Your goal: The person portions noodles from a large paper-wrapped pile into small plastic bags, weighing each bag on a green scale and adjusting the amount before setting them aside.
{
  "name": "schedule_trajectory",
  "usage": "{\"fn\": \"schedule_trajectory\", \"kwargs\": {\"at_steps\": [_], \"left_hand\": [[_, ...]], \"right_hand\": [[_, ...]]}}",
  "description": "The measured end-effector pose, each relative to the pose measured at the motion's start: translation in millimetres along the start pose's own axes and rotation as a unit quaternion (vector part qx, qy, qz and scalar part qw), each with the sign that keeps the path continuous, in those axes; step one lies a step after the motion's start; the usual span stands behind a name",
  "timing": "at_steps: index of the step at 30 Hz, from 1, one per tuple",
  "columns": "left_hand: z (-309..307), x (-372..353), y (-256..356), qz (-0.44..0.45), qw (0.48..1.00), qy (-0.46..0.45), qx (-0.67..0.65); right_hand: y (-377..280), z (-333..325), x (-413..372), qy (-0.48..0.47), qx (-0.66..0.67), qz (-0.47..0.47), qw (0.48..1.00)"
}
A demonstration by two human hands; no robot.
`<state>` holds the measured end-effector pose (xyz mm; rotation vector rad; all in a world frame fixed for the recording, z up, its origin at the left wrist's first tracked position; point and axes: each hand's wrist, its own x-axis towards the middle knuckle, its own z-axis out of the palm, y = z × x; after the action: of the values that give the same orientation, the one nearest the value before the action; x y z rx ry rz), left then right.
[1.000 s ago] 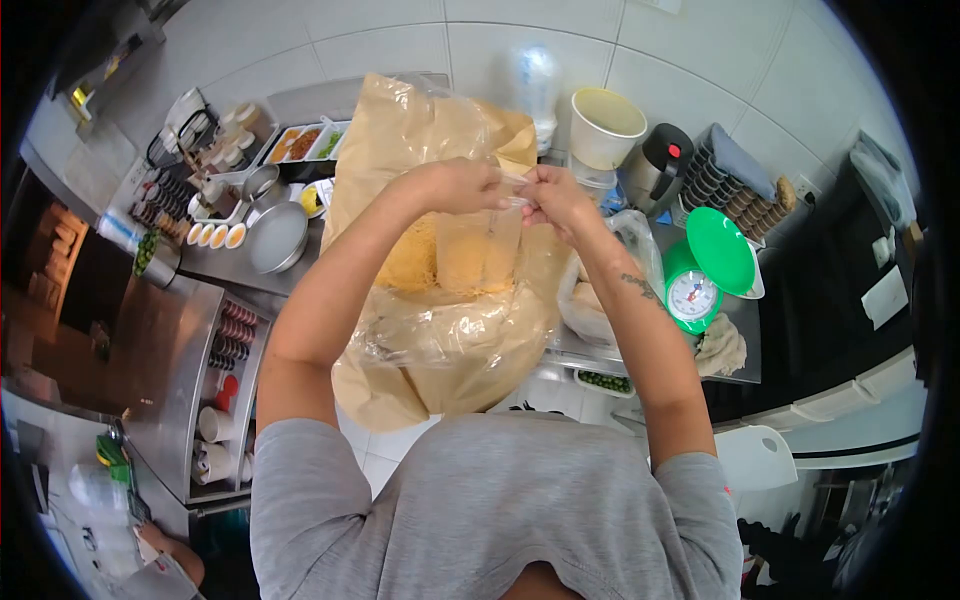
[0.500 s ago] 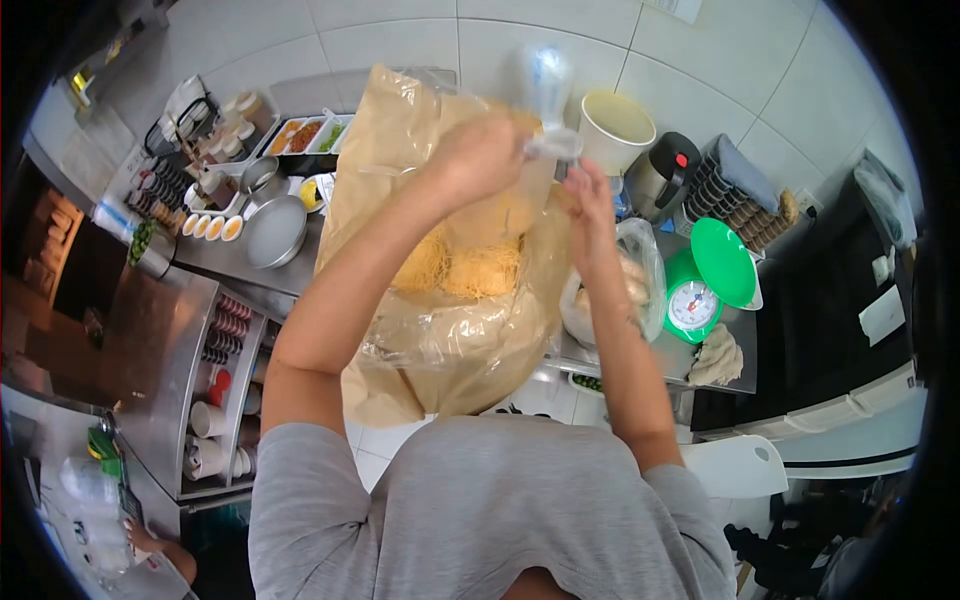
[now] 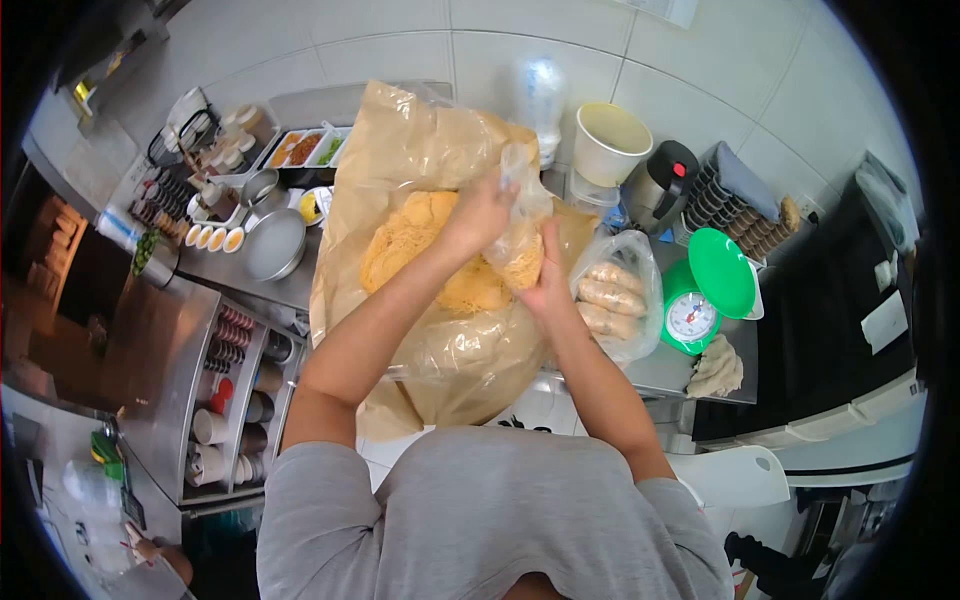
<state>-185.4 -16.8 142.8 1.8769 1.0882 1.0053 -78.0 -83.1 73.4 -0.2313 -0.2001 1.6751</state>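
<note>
A small clear plastic bag [image 3: 522, 262] with yellow-orange shreds in its bottom is between my hands. My left hand [image 3: 482, 214] is closed at its upper part, fingers partly blurred. My right hand [image 3: 546, 278] wraps round the filled lower end from the right. Below and to the left lies a heap of the same fine yellow-orange shreds [image 3: 415, 235], inside a large brown paper sack [image 3: 385, 130] with a clear plastic liner [image 3: 470, 345]. The sack is spread open on the counter.
To the right are a clear bag of several filled packets [image 3: 612, 300], a green dial scale [image 3: 690, 315], a cloth [image 3: 716, 368], a thermos [image 3: 660, 180] and a white tub [image 3: 612, 140]. Metal bowls [image 3: 275, 245], halved eggs [image 3: 215, 238] and condiment trays [image 3: 305, 148] stand left.
Both hands have come down toward me with the small bag. My right hand has moved from beside the bag's neck to its filled lower end. More of the shred heap shows.
</note>
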Motion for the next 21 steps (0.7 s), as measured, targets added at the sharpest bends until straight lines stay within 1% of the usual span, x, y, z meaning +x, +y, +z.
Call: {"fn": "schedule_trajectory", "kwargs": {"at_steps": [1, 4, 7, 10, 13, 16, 19, 20, 21], "left_hand": [[-8, 1, 8, -0.04, 0.998, -0.003, -0.05], [-1, 1, -3, -0.071, 0.99, -0.007, -0.121], [40, -8, -51, -0.073, 0.978, -0.027, -0.192], [2, -12, 0, -0.192, 0.936, -0.081, -0.282], [-22, -9, 36, -0.129, 0.935, -0.046, -0.329], [-19, -3, 47, -0.078, 0.955, -0.059, -0.279], [-24, 7, 65, 0.011, 0.973, -0.161, -0.163], [-22, 7, 74, 0.035, 0.972, -0.194, -0.13], [-20, 7, 83, 0.059, 0.967, -0.227, -0.097]], "right_hand": [[0, -4, -1, -0.002, -0.005, 0.011, 1.0], [7, -17, 2, 0.021, -0.023, 0.029, 0.999], [4, -27, 4, 0.026, -0.055, 0.042, 0.997], [-11, -34, -5, 0.021, -0.122, 0.036, 0.992], [-23, -15, -10, 0.057, -0.145, 0.012, 0.988], [-24, -18, -19, 0.046, -0.133, -0.056, 0.988], [-43, -16, -42, -0.068, -0.17, -0.214, 0.959], [-54, -11, -49, -0.071, -0.294, -0.241, 0.922], [-67, -3, -53, -0.073, -0.413, -0.263, 0.869]]}}
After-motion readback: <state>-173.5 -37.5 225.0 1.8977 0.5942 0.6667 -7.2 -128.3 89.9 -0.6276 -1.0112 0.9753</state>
